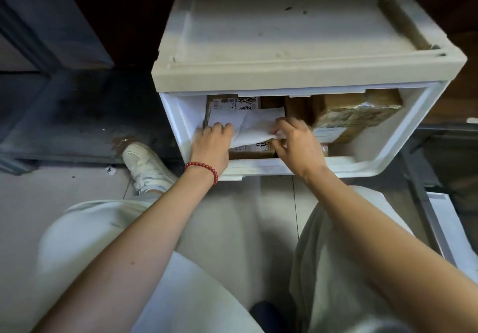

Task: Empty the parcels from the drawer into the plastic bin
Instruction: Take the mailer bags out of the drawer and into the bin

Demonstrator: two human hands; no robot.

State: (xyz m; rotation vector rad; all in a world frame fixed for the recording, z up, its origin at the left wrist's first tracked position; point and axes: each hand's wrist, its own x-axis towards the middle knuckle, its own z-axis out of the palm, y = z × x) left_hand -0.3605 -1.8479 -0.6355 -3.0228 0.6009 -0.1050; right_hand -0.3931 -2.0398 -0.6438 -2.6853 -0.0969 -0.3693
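A white plastic drawer [403, 151] stands pulled out of its cream-topped unit [284, 35]. Inside lie several parcels. A soft white bag parcel [254, 125] lies on top at the left, over flat cardboard parcels with printed labels [232, 103]. My left hand [210, 142], with a red bead bracelet at the wrist, grips the bag's left end with curled fingers. My right hand [294, 141] pinches its right edge. A brown cardboard box wrapped in shiny tape [354, 114] fills the drawer's right side. The plastic bin is not clearly in view.
I crouch in front of the drawer; my knees in pale trousers and a white shoe [146, 167] sit below it. A dark low platform [77, 125] lies to the left. A metal frame and a white panel [450, 229] are at the right.
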